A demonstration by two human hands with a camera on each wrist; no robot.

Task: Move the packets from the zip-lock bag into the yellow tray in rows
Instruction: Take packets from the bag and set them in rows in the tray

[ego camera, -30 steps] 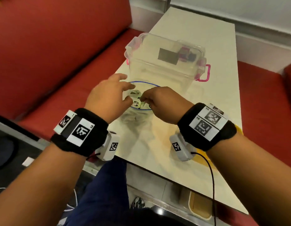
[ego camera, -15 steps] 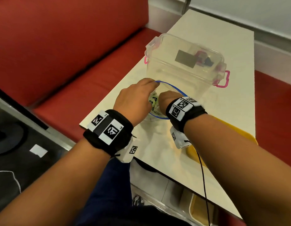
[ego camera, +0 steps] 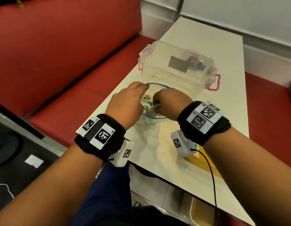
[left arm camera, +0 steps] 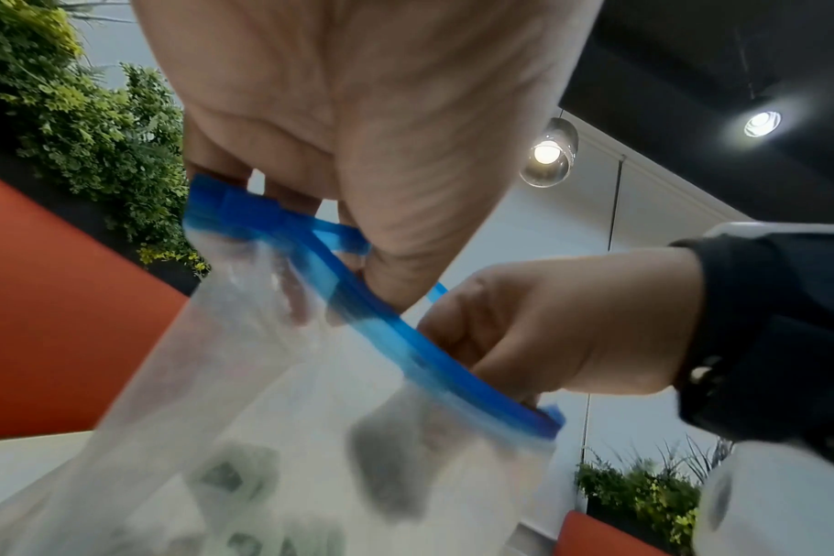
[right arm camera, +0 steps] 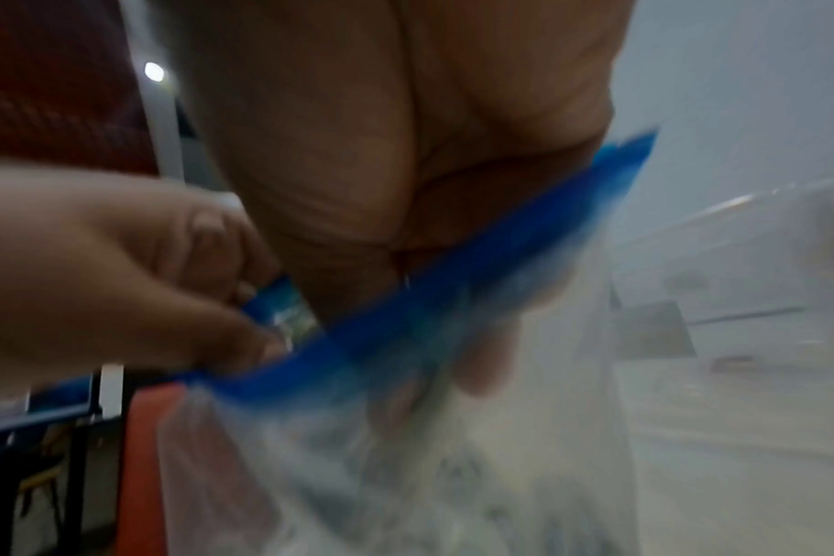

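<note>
Right hand (ego camera: 169, 103) now reaches deeper into the zip-lock bag (left arm camera: 310, 432) than a second ago, fingers curled on a packet (ego camera: 155, 108). Left hand (ego camera: 126, 103) pinches the bag's rim. Bag sits on the counter (ego camera: 157, 152) before the clear box (ego camera: 175, 70); extraction starting.

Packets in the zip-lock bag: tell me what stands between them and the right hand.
Nothing visible. The left hand holds the zip-lock bag open at its blue rim, and the right hand is already in the mouth, fingers down among the packets. Whether it holds one is hidden.
</note>
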